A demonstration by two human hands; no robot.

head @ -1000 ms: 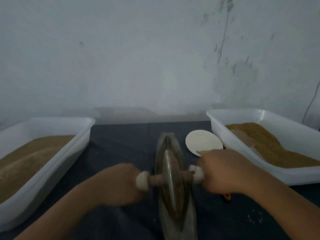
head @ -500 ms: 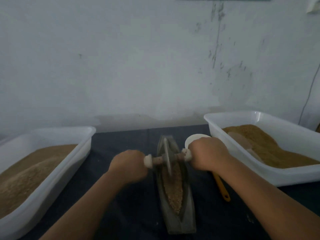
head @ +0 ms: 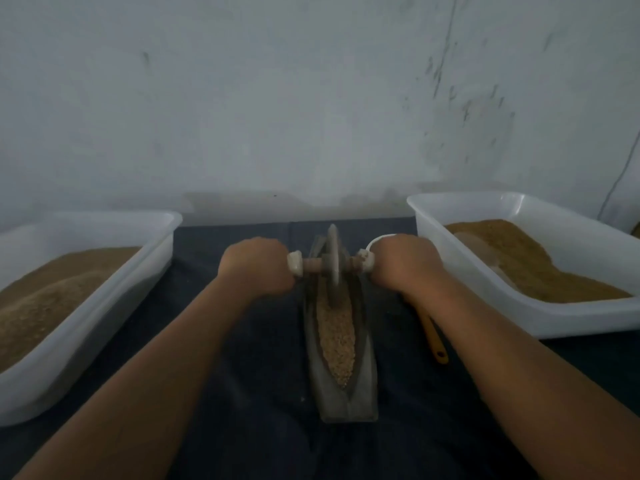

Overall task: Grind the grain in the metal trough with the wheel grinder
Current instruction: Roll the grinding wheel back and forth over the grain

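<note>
Head view shows you your metal trough [head: 341,400] lying lengthwise in the middle of the bench [head: 263,427], between the two tubs. It is a narrow, dull grey, boat-shaped channel with a flat near end. Coarse tan grain [head: 337,337] fills its groove in a long pointed strip. The wheel grinder [head: 333,258] stands upright at the far end of the trough, a thin grey disc on a brown wooden axle with pale knobs. Your left hand [head: 258,268] and right hand [head: 405,263] are each curled in a fist round one end of that axle. A dark cloth covers the bench. The left tub [head: 104,216] and right tub [head: 467,197] are white plastic, each heaped with fine brown meal. A yellow handle [head: 433,337] lies under your right forearm.
</note>
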